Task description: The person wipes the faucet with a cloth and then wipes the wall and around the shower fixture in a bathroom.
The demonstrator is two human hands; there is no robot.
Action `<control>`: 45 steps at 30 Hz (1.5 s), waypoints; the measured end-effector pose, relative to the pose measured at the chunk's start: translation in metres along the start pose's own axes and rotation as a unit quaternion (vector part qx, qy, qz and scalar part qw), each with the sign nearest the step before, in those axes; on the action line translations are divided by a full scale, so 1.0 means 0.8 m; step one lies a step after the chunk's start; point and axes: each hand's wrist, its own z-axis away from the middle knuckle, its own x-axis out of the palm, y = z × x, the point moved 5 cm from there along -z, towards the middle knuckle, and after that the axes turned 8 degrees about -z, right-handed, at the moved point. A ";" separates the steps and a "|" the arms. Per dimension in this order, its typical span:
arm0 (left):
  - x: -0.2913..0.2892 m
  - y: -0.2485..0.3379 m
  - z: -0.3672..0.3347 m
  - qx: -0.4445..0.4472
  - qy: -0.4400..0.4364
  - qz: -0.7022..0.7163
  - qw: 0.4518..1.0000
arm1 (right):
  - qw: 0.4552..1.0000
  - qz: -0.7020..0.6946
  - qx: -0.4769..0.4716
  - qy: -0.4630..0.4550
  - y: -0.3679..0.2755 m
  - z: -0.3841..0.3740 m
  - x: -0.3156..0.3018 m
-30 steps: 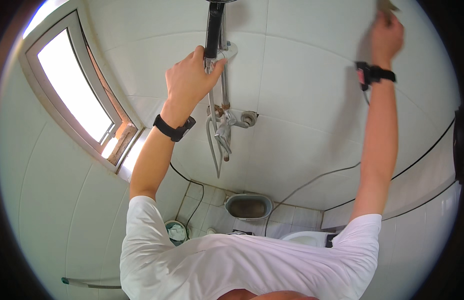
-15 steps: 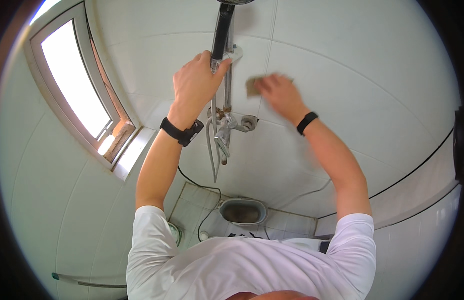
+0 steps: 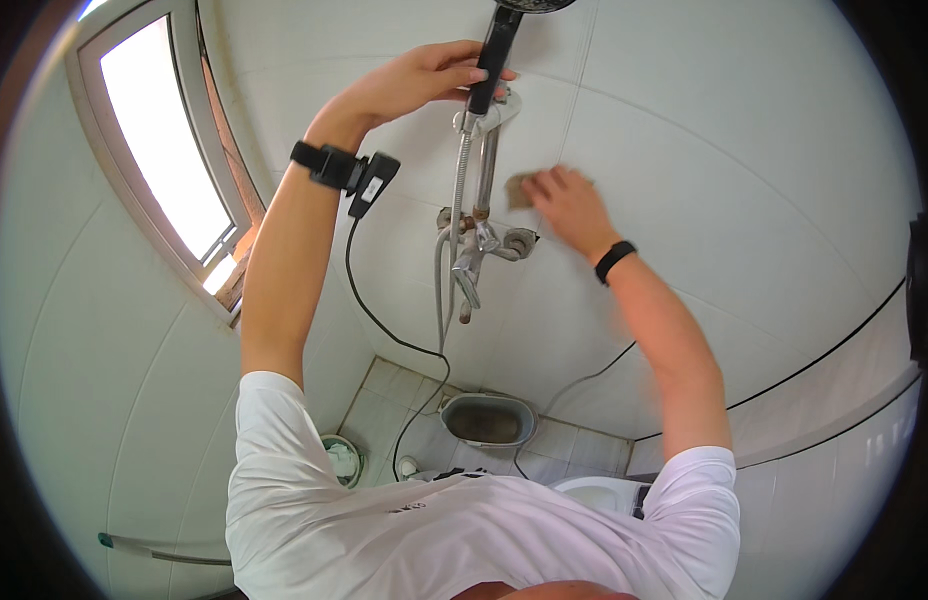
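My left hand [image 3: 424, 80] is at the black handle of a shower head [image 3: 497, 55], thumb on its near side and other fingers passing behind it. That handle sits in a white holder [image 3: 472, 121] on the metal riser pipe [image 3: 487, 170]. My right hand [image 3: 569, 207] is pressing a flat brownish sponge [image 3: 520, 191] against the white wall [image 3: 684, 180], right of the pipe. The fingers lie over the sponge and hide part of it. Below, the chrome mixer tap [image 3: 471, 268] and its grey hose [image 3: 441, 290] hang on the wall.
At the left stands an open window [image 3: 169, 140]. A grey oval tub [image 3: 491, 420] rests on the tiled floor [image 3: 389, 385], with a round basin [image 3: 343, 460] holding pale cloth to its left. Dark cables [image 3: 369, 310] trail down from my left wrist and behind my right arm.
My left hand has gone from the holder's base up to the shower head handle, its wrist turning. My right hand has shifted slightly down with the sponge. The whole view has moved a little.
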 end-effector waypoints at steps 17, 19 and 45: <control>-0.023 -0.003 -0.008 -0.017 0.165 -0.086 0.982 | 0.988 0.004 0.105 0.116 0.027 -0.021 -0.021; -0.026 0.000 -0.010 -0.010 0.231 -0.138 0.963 | 0.990 0.000 0.104 0.096 0.029 -0.023 -0.025; -0.004 -0.003 0.016 -0.052 0.298 -0.140 0.943 | 0.999 0.047 0.017 -0.001 0.033 -0.032 -0.013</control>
